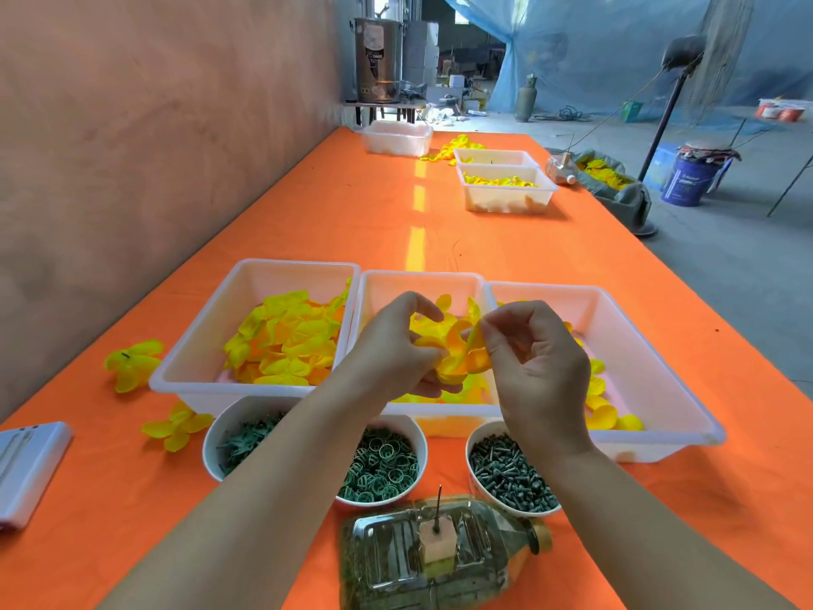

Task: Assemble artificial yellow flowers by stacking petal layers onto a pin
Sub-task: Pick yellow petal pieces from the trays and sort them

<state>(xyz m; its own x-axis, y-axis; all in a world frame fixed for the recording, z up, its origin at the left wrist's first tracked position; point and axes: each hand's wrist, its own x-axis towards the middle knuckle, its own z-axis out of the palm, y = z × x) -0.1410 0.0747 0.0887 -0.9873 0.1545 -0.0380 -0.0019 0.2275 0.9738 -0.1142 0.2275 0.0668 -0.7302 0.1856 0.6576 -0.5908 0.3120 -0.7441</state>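
**Yellow petals in both hands above the middle tray**

In the left hand's (391, 350) grip, fingers curled round it: a small bunch of yellow petal layers (462, 361), held above the middle tray (422, 277) of three white ones toward the tabletop's (352, 213) near edge. Pinched between right hand (539, 367) thumb and forefinger: one petal's upper edge, other fingers loosely bent. Bare and upright at the near edge: the pin (438, 506), set in a pale block (435, 543) on a bottle (387, 561) lying on its side. Just behind, three bowls (413, 428) of green parts. On the floor beyond the right edge, a blue bucket (686, 180), label too small to read.
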